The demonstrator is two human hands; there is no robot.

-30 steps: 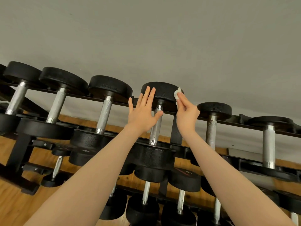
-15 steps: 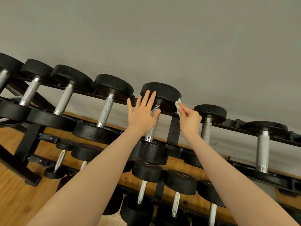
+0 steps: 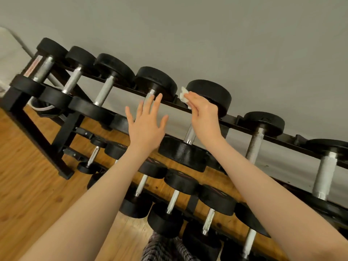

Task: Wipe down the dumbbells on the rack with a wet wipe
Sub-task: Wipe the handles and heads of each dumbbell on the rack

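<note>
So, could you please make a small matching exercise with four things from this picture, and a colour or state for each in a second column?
Column one:
1. wet wipe
2. left hand
3. floor
4. dumbbell head

Column two:
a. black
b. fingers spread, holds nothing
c. white, crumpled in the right hand
d. brown wood

Pairs: 1-c, 2-b, 3-d, 4-a

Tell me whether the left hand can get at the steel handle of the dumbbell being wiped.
Probably yes. The left hand is open, holds nothing, and hovers just left of that handle; only the right hand with the wipe crowds its upper end.
</note>
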